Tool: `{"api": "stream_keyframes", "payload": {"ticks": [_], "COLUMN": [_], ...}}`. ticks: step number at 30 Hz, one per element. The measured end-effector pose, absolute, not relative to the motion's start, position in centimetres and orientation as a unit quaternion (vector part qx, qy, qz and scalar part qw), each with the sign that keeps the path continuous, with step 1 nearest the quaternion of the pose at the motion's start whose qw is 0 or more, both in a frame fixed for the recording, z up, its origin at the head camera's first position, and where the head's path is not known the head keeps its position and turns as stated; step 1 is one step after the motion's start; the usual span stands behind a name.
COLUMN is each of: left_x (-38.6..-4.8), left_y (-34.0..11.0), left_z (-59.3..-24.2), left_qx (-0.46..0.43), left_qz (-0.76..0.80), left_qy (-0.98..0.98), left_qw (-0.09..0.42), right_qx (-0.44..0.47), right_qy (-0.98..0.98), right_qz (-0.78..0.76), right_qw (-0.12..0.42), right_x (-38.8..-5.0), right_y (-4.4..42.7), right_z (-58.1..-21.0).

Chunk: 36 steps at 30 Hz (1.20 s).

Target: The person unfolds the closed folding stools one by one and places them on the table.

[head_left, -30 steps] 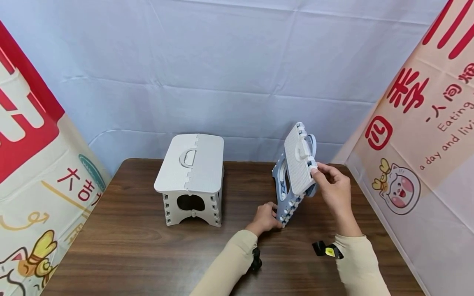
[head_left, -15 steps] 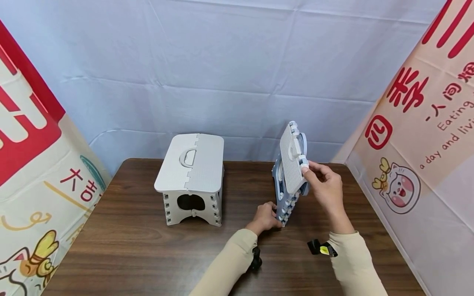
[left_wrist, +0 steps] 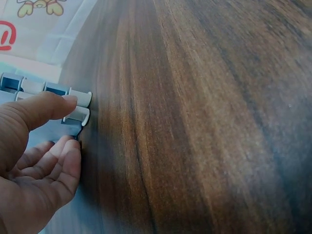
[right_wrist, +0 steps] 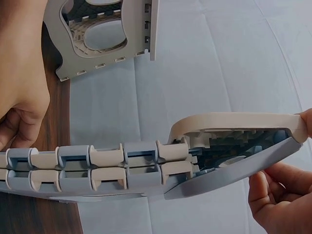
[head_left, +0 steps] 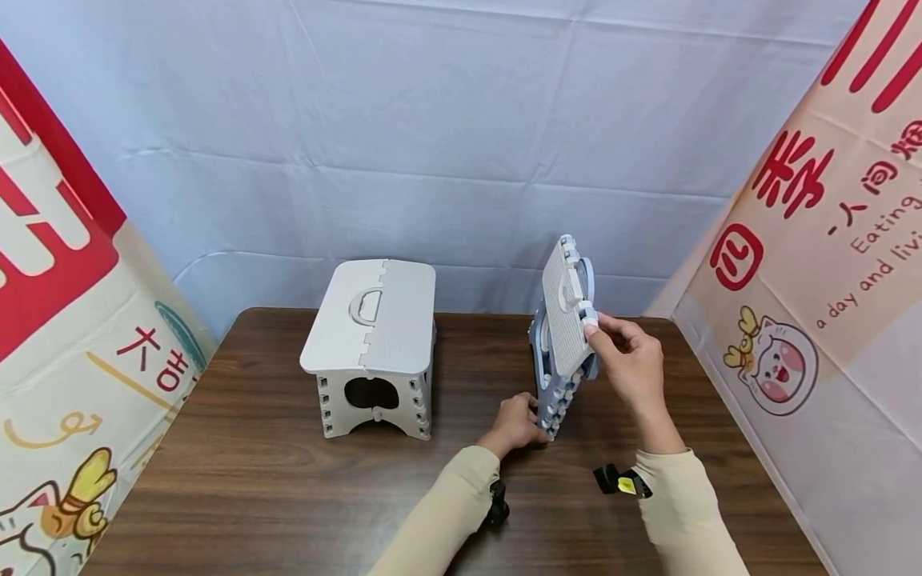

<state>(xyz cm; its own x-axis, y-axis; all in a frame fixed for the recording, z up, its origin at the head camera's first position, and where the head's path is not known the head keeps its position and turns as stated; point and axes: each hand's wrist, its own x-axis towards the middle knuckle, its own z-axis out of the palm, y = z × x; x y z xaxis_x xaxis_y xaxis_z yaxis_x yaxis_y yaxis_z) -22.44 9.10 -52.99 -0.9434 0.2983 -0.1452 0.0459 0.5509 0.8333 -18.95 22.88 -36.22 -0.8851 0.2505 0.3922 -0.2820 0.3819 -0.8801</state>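
Note:
A partly folded blue-and-white folding stool point(head_left: 565, 316) stands on edge at the table's right side, its seat panels tilted. My left hand point(head_left: 515, 424) holds its near bottom corner; in the left wrist view the thumb point(left_wrist: 51, 105) lies on the hinge knuckles, with the fingers curled below. With my right hand point(head_left: 637, 368) I pinch the corner of the seat, thumb in front. In the right wrist view, a gap shows between the white and blue seat halves point(right_wrist: 239, 119), and the right-hand fingers point(right_wrist: 278, 195) grip their outer end.
A white folding stool point(head_left: 370, 320) stands unfolded to the left, its handle raised on the seat. The brown wooden table point(head_left: 274, 496) meets a pale cloth backdrop point(head_left: 461, 160) behind. Printed cloths point(head_left: 778, 352) hang on both sides.
My right hand has moved left with the seat panels, tilting them to the left, closer to the stool's leg panels. The last half second shows only slight motion. My left hand stays in place.

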Motion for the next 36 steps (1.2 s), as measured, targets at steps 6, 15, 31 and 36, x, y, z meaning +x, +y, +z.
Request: {"api": "stream_keyframes", "payload": {"ticks": [6, 15, 31, 36], "left_x": [-22.3, -21.7, -21.8, -22.1], "left_y": [8.6, 8.2, 7.8, 7.6], "left_z": [-52.7, -51.6, -51.2, -50.9], "left_qx": [0.117, 0.171, 0.233, 0.252], "left_qz": [0.464, 0.43, 0.489, 0.516], "left_qy": [0.868, 0.885, 0.84, 0.818], "left_qw": [0.136, 0.043, -0.013, -0.024], "right_qx": [0.004, -0.002, -0.005, -0.002], "right_qy": [-0.791, -0.791, -0.792, -0.79], "right_qz": [0.561, 0.56, 0.566, 0.57], "right_qw": [0.244, 0.246, 0.23, 0.226], "right_x": [-19.0, -19.1, -17.1, -17.1], "right_y": [22.6, 22.8, 21.1, 21.0], "right_z": [-36.3, -36.2, -33.4, -33.4]}}
